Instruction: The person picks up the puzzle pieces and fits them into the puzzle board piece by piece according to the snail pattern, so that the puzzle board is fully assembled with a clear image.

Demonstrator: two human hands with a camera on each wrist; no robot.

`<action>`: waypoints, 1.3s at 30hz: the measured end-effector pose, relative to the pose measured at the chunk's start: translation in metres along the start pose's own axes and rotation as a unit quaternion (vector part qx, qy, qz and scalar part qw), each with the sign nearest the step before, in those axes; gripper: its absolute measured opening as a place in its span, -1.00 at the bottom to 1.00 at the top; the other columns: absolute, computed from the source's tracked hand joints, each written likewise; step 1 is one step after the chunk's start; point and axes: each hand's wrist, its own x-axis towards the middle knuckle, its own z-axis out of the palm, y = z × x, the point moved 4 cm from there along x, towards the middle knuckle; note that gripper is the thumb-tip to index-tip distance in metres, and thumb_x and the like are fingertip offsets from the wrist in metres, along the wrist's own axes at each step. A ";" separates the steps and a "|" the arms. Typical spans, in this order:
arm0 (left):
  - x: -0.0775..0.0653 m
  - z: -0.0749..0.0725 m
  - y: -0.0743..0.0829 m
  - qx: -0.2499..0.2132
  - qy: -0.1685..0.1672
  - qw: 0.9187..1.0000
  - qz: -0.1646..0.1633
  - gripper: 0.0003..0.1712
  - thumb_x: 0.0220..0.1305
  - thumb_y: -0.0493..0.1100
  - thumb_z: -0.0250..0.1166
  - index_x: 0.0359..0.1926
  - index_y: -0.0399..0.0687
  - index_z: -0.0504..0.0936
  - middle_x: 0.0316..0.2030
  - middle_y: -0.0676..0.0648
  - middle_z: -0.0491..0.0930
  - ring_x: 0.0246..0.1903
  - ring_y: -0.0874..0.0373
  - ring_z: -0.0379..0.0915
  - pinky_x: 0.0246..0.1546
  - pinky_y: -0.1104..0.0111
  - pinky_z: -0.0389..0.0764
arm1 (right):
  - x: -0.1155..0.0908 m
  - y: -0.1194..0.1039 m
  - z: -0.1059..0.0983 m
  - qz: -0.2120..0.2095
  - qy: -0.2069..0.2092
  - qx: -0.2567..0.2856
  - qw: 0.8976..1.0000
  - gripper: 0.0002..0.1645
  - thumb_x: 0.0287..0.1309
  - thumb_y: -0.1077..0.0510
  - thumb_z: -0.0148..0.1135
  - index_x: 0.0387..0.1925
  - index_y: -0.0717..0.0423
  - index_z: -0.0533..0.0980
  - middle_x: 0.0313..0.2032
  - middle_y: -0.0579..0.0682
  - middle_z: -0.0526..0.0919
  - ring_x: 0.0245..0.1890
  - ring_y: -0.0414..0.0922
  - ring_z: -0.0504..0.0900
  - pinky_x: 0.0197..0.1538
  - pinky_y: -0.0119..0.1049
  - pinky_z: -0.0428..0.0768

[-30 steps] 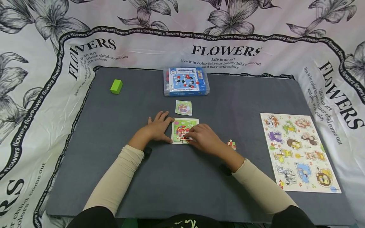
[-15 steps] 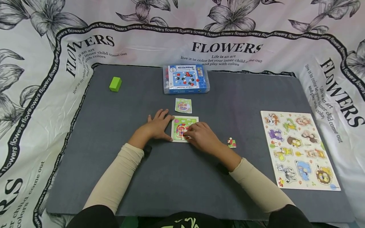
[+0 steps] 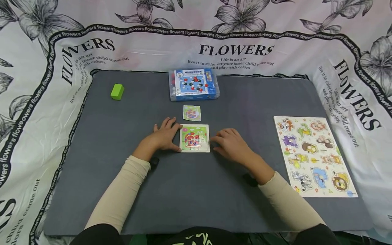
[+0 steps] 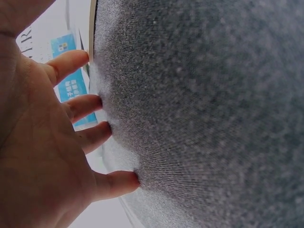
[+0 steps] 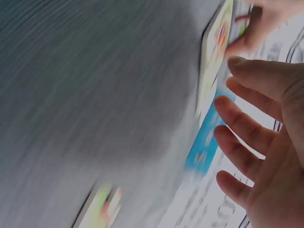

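Observation:
A small jigsaw puzzle point(image 3: 193, 139) in a white-edged tray lies mid-table, mostly green with a red and pink picture; a pale patch shows at its lower right. My left hand point(image 3: 165, 136) is spread along its left side, thumb and index finger at the edge, other fingertips on the cloth point(image 4: 190, 118). Just right of the tray hovers my right hand point(image 3: 231, 144), fingers loosely bent with nothing between them in the right wrist view. Below that hand, a loose puzzle piece point(image 5: 99, 209), blurred red and green, lies on the table; the hand hides it in the head view.
A small picture card point(image 3: 192, 113) lies beyond the puzzle, and a blue-labelled plastic box point(image 3: 194, 85) behind that. A green block point(image 3: 117, 92) stands at the back left. An animal board point(image 3: 315, 156) lies at the right.
My right hand has left the puzzle's lower right area and moved right, uncovering the picture. My left hand stays at the tray's left edge. The head view has shifted slightly.

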 end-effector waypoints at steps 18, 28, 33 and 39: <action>-0.001 0.000 -0.002 0.003 0.002 1.000 0.012 0.11 -0.19 0.26 0.40 0.35 0.09 0.06 0.39 -0.17 -0.27 0.36 -0.15 -0.47 0.10 -0.33 -0.17 | -0.082 0.060 -0.010 0.073 0.012 0.036 0.997 -0.55 -0.18 0.11 0.42 -0.13 0.03 0.58 -0.18 0.01 0.59 -0.08 0.04 0.48 0.05 0.06 0.31; -0.002 -0.003 0.003 0.007 0.000 1.000 0.013 0.07 -0.18 0.26 0.40 0.33 0.10 0.10 0.39 -0.17 -0.25 0.36 -0.15 -0.46 0.10 -0.33 -0.17 | -0.077 0.054 -0.005 0.043 0.030 0.026 0.998 -0.63 -0.16 0.17 0.40 -0.19 0.02 0.60 -0.29 -0.03 0.60 -0.22 0.01 0.53 -0.06 0.03 0.38; -0.002 -0.003 0.003 0.008 0.004 1.000 0.009 0.07 -0.19 0.25 0.41 0.33 0.11 0.10 0.39 -0.16 -0.24 0.36 -0.13 -0.44 0.11 -0.33 -0.16 | -0.053 0.034 -0.006 0.020 0.031 0.035 0.999 -0.69 -0.13 0.13 0.39 -0.23 -0.01 0.61 -0.32 -0.07 0.59 -0.21 -0.04 0.51 -0.04 -0.02 0.37; -0.002 -0.002 0.004 0.003 0.004 1.000 0.002 0.06 -0.18 0.25 0.41 0.33 0.13 0.12 0.39 -0.14 -0.24 0.36 -0.12 -0.45 0.12 -0.32 -0.18 | -0.015 0.002 0.005 -0.021 0.029 0.031 0.999 -0.74 -0.08 0.06 0.37 -0.26 -0.06 0.60 -0.31 -0.12 0.59 -0.17 -0.07 0.49 0.04 -0.08 0.32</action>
